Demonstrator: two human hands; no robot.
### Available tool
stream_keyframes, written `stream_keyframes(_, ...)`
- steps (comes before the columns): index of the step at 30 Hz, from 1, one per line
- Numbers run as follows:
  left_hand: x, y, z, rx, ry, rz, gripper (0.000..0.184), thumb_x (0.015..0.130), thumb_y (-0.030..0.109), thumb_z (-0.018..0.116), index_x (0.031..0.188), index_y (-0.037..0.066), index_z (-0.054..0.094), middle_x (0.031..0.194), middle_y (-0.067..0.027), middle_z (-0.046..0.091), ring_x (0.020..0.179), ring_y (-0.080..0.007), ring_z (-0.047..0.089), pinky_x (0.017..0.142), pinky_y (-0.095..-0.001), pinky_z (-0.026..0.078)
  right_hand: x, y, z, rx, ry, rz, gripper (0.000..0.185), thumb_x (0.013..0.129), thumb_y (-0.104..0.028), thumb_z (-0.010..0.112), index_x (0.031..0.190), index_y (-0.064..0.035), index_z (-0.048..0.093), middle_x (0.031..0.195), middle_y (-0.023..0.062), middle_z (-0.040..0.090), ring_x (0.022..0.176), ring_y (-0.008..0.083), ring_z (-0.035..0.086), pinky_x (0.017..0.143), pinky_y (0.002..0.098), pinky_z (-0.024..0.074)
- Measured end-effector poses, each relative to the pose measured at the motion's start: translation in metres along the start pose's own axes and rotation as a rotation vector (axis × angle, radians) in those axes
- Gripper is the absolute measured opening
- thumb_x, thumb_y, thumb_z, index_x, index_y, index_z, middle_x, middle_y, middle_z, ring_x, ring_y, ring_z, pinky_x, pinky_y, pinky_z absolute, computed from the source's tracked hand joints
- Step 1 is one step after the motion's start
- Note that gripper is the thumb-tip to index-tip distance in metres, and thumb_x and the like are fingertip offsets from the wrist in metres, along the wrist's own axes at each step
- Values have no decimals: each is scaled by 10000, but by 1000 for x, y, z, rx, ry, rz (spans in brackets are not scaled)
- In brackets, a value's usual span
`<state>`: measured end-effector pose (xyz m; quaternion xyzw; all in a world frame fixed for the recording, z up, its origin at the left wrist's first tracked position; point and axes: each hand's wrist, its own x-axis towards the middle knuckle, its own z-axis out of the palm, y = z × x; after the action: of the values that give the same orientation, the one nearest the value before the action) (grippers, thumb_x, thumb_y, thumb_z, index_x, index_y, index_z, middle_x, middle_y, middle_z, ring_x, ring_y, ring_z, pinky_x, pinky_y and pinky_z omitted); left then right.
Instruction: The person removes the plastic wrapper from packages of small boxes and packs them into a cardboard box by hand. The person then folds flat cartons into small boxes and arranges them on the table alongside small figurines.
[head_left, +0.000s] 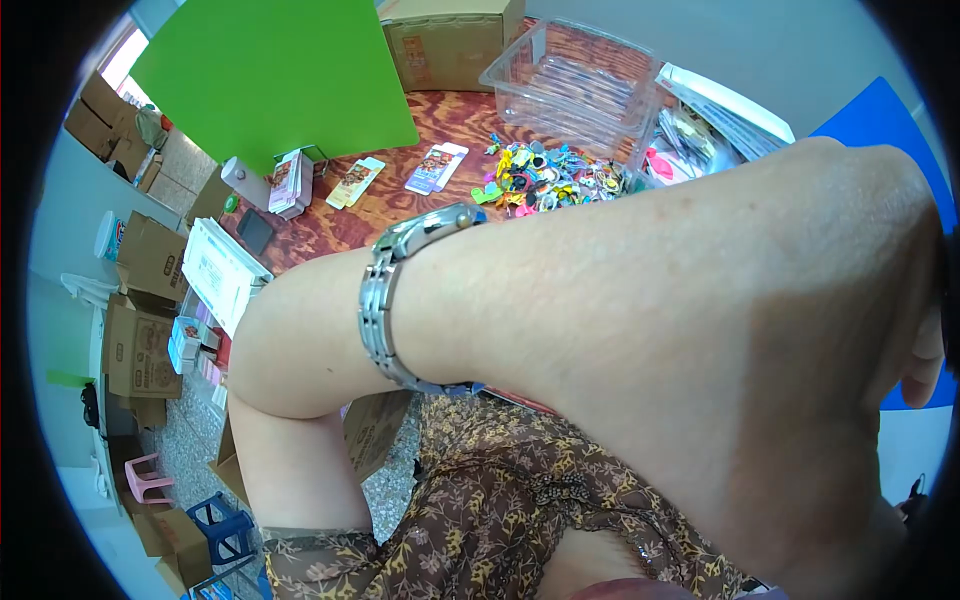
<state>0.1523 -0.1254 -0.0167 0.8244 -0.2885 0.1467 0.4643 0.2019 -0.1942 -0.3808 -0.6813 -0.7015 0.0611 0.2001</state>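
Observation:
My left forearm crosses close in front of the camera, with a silver metal-band wristwatch [378,305] on it. My left hand [850,260] reaches the right edge of the view, very near the lens. Its knuckles are bent and a few fingertips show at the edge, but most of the fingers are hidden, so what they touch cannot be made out. My right hand is not in view. Beyond the arm, on the red-brown wood-grain table [440,115], lies a heap of small colourful trinkets [560,178]. Two small stacks of printed cards, one yellow [355,183] and one purple [436,168], lie left of it.
A clear plastic bin [575,85] and a cardboard box [455,45] stand at the back beside a green board [280,85]. More cards [291,185] stand in a holder near a white bottle [243,182]. Cardboard boxes [142,345] and a blue stool [222,530] are at left.

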Motion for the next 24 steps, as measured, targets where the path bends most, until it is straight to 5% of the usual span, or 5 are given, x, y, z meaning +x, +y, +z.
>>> stream_keyframes(15, 22, 2, -6, -78, 49, 93, 558, 799, 398, 748, 1102, -60, 648, 1029, -195, 677, 970, -289, 659, 838, -351, 517, 1, -1, 12, -48, 77, 1, 458, 923, -457, 528, 1291, -184, 550, 1377, 114, 493, 1224, 356, 467, 965, 515, 420)
stream_keyframes(19, 25, 3, -5, -93, 47, 106, 560, 801, 407, 745, 1094, -61, 652, 1018, -197, 680, 961, -291, 663, 830, -351, 520, 0, 1, 11, -109, -15, 5, 446, 959, -457, 468, 1291, -165, 532, 1427, 118, 435, 1308, 353, 373, 1040, 525, 335)
stream_keyframes(22, 30, 5, -3, -106, 46, 121, 561, 803, 414, 742, 1088, -62, 655, 1009, -198, 683, 954, -292, 666, 825, -351, 523, 4, -4, -5, -134, 133, -116, 376, 931, -414, 530, 1157, -117, 577, 1265, 188, 499, 1245, 401, 412, 1047, 552, 314)
stream_keyframes(24, 33, 6, -7, -113, 55, 135, 563, 804, 418, 741, 1084, -62, 657, 1003, -199, 684, 949, -293, 668, 821, -351, 524, 12, -12, -25, -52, -25, -42, 427, 935, -409, 525, 1250, -120, 535, 1333, 173, 473, 1288, 376, 397, 1092, 522, 281)
